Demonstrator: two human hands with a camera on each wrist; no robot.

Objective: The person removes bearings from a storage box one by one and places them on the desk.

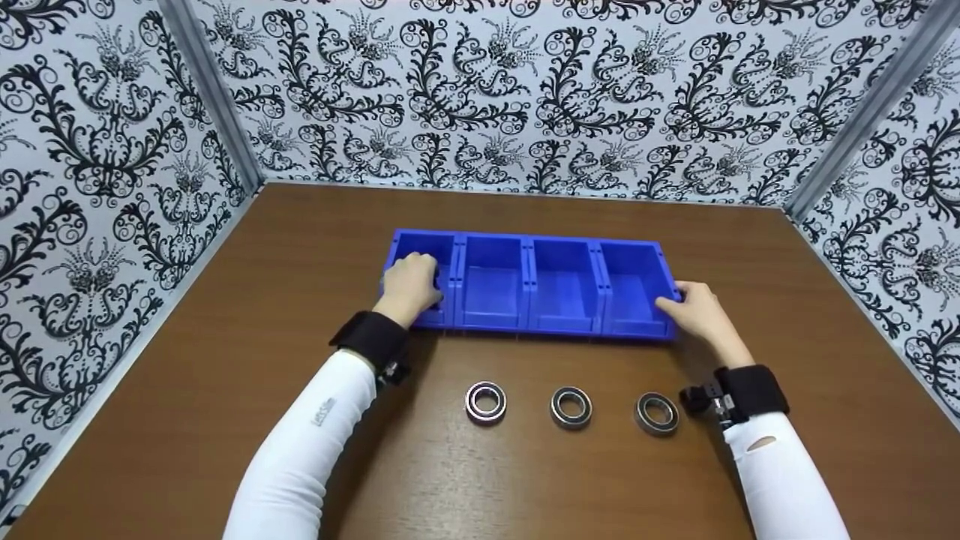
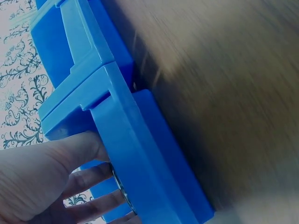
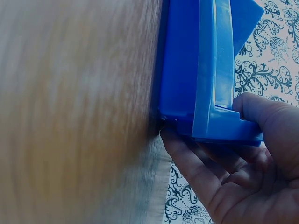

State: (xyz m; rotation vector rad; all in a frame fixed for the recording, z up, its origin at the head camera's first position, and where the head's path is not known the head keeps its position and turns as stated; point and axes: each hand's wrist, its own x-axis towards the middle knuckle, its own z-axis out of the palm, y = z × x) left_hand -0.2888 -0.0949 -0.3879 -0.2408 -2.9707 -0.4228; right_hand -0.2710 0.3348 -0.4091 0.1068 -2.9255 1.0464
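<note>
A blue bin divided into several compartments sits on the table. My left hand reaches into its leftmost compartment, fingers curled around a bearing; the rim of this bearing shows beside the fingers in the left wrist view, mostly hidden by the hand and the bin's front wall. At the other end, my right hand grips the bin's right side wall, thumb on the inside and fingers outside and beneath. In front of the bin, three ring-shaped bearings lie in a row: a left one, a middle one and a right one.
The brown wooden table extends around the bin on all sides. Patterned black-and-white walls with grey corner posts enclose it at the back and both sides. The right bearing lies close to the right wrist's camera strap.
</note>
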